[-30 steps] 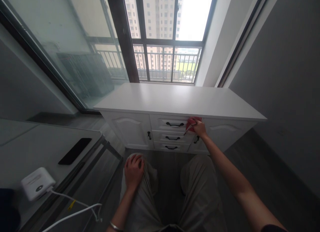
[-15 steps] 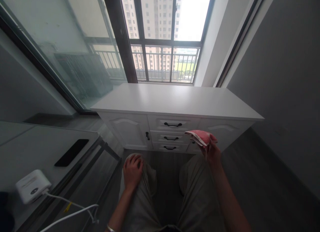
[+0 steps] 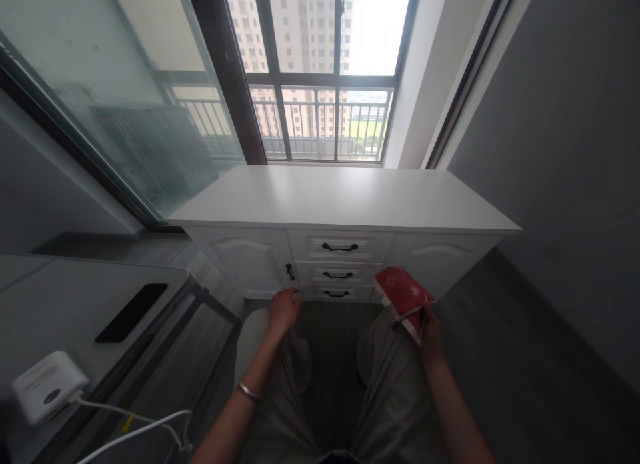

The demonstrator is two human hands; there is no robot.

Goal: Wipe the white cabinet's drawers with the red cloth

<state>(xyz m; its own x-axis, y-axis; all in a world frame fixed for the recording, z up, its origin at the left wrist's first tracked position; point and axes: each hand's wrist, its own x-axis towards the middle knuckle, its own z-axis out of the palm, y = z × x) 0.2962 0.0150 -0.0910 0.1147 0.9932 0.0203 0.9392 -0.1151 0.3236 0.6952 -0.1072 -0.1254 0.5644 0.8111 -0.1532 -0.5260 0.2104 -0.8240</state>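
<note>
My right hand [image 3: 431,334] grips a red folded cloth [image 3: 403,292] by its near right corner. The cloth has a pale pattern and light edges, and it hangs in loose layers above my right knee. My left hand [image 3: 285,311] is just over my left knee, fingers loosely bent and holding nothing; it is in front of the left cabinet door's lower corner. Beyond both hands stands a white cabinet [image 3: 345,201] with dark drawer handles [image 3: 340,247].
At the left, a white table [image 3: 60,304] bears a black phone [image 3: 131,313] and a white charger [image 3: 50,387] with a cable [image 3: 135,427]. Behind the cabinet are a glass sliding door [image 3: 125,84] and a window. A grey wall [image 3: 560,117] rises at the right.
My left hand has lifted off the left knee and moved forward and right. The cloth in my right hand has turned and dropped lower, with more of its red face showing.
</note>
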